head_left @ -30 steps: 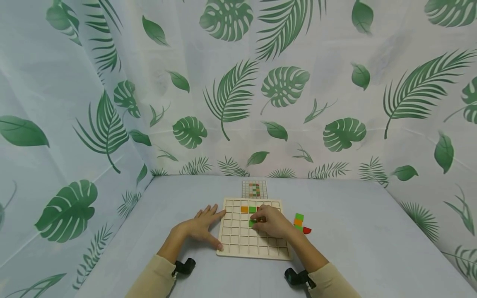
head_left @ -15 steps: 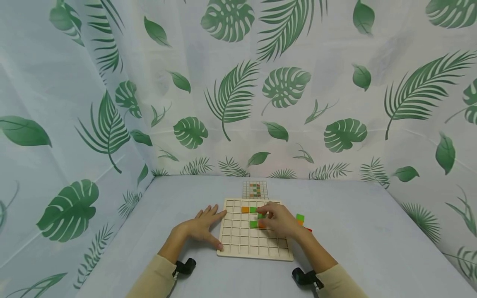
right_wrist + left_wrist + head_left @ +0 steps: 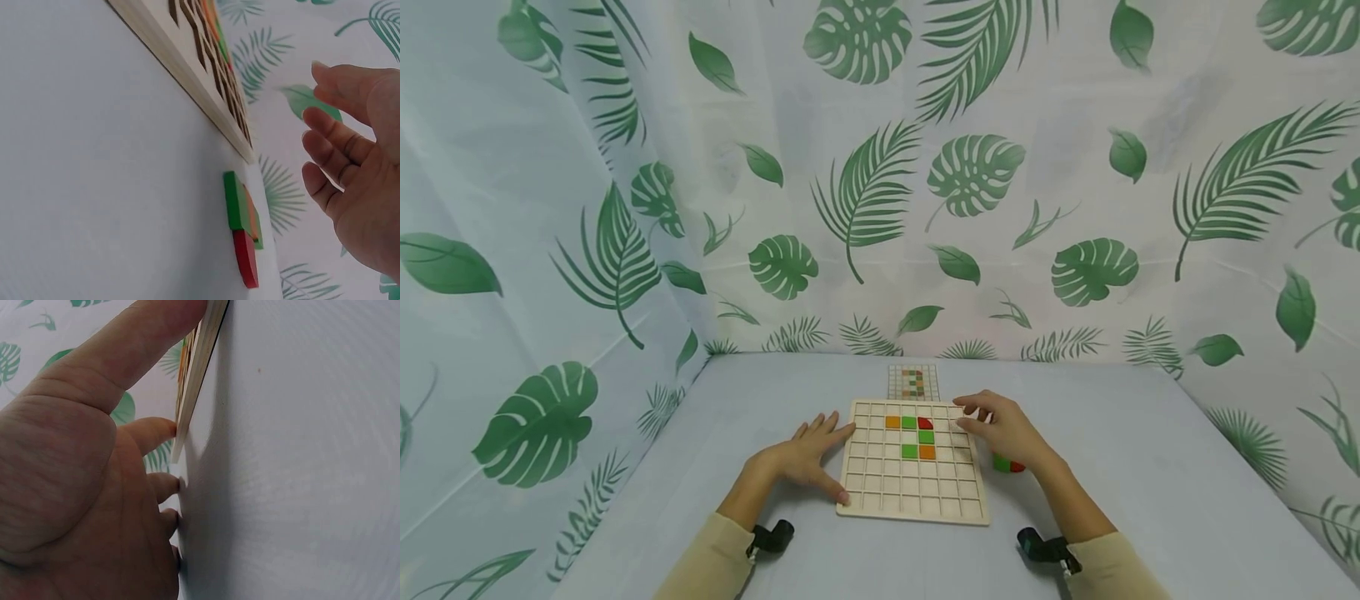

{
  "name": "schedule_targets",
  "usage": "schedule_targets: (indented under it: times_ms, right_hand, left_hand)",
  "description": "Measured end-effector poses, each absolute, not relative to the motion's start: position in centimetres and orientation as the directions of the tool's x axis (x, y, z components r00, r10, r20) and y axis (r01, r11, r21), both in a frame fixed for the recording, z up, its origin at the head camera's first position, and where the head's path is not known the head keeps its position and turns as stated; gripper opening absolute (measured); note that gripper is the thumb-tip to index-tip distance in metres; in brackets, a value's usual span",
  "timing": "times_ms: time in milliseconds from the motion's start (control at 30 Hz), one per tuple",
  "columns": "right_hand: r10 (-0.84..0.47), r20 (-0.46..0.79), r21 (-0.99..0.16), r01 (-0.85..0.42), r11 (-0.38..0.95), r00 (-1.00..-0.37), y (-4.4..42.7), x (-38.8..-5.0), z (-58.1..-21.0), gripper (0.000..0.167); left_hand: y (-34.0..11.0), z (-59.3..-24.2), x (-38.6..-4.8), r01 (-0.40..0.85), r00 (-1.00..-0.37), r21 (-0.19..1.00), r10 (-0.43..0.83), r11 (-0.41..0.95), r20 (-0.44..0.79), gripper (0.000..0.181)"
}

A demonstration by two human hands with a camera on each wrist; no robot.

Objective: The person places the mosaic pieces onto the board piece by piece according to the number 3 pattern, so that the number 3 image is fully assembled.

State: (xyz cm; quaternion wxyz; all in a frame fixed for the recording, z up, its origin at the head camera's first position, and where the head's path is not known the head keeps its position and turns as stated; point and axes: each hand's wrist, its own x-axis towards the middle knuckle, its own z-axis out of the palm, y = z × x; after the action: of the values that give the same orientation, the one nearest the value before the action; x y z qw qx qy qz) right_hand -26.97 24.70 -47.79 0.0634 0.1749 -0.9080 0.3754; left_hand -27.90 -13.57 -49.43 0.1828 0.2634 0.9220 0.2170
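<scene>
- the background is formed by a lightly creased white cloth (image 3: pixel 880 192) printed with green leaves.
- below it, a smooth pale table (image 3: pixel 1112 467) is seen.
- on the table a flat, near-square wooden board (image 3: pixel 883 482) is laid, its pale face divided by raised ridges into square cells.
- the board's left edge is touched by the thumb and index finger of the left hand (image 3: pixel 808 454); its fingers are spread and nothing is grasped.
- the right hand (image 3: pixel 1000 425) is held by the board's far right corner, fingers loosely bent, nothing gripped; in the head view, loose pieces (image 3: pixel 1002 464) are partly hidden by its arm.
- beyond the board, a small card (image 3: pixel 913 383) is printed with a coloured grid.
- right of the board, a green block (image 3: pixel 235 201) is touched by a curved red piece (image 3: pixel 245 259).
- in the cells, two orange squares (image 3: pixel 892 422), three green squares (image 3: pixel 909 422) and a rounded red tile (image 3: pixel 925 423) are set.
</scene>
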Motion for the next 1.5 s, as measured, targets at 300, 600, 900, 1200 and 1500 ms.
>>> schedule_targets:
  times_ms: [300, 600, 900, 1200, 1500]
  right_hand:
    - [-0.190, 0.197, -0.670, -0.274, 0.690, -0.962, 26.4, -27.1, -47.4, 0.038]
    - [-0.186, 0.171, -0.664, -0.252, 0.704, -0.968, 27.6, -27.2, -47.3, 0.039]
    - [-0.195, 0.167, -0.670, -0.256, 0.696, -0.966, 28.7, -27.0, -47.5, 0.041]
    - [-0.177, 0.129, -0.669, -0.217, 0.711, -0.976, 29.2, -27.1, -47.6, 0.041]
    - [-0.151, 0.084, -0.677, -0.168, 0.716, -0.985, 29.8, -27.2, -47.7, 0.034]
  left_hand:
    - [-13.5, -49.4, -27.9, 0.402, -0.798, 0.496, 0.560, 0.770, -0.222, 0.126]
    - [-13.5, -49.2, -27.8, 0.395, -0.802, 0.494, 0.553, 0.775, -0.227, 0.126]
    - [-13.6, -49.5, -27.9, 0.408, -0.798, 0.483, 0.559, 0.775, -0.224, 0.126]
    - [-13.6, -49.6, -28.0, 0.410, -0.799, 0.477, 0.558, 0.777, -0.222, 0.126]
    - [-13.5, -49.5, -28.0, 0.406, -0.800, 0.472, 0.554, 0.783, -0.231, 0.125]
